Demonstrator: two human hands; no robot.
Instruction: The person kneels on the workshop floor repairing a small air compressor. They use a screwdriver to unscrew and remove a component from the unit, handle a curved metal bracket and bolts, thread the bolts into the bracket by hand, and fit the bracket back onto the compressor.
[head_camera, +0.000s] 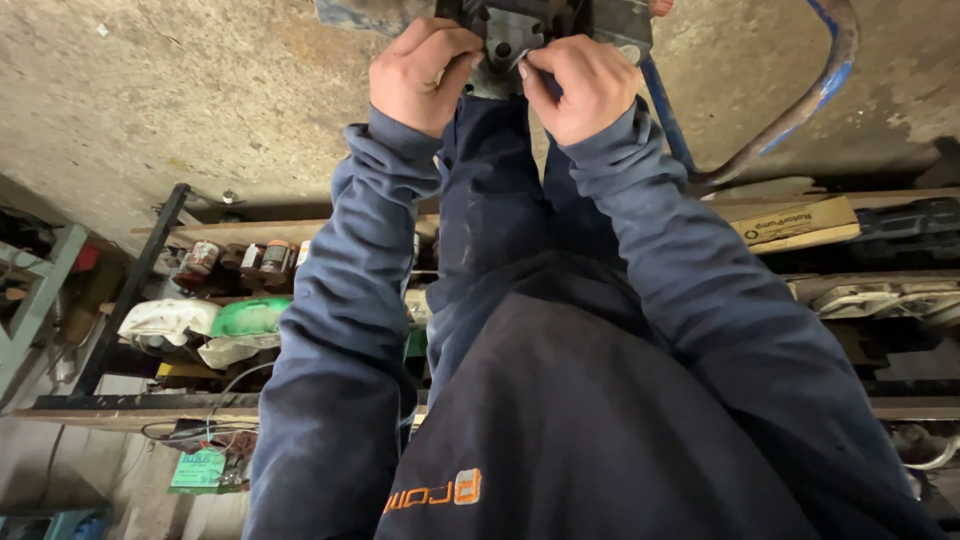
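Pinching a small grey metal part (508, 45) at the top of the view, the left hand (422, 72) and right hand (578, 85) both curl tight on it, so the work looks only part done.
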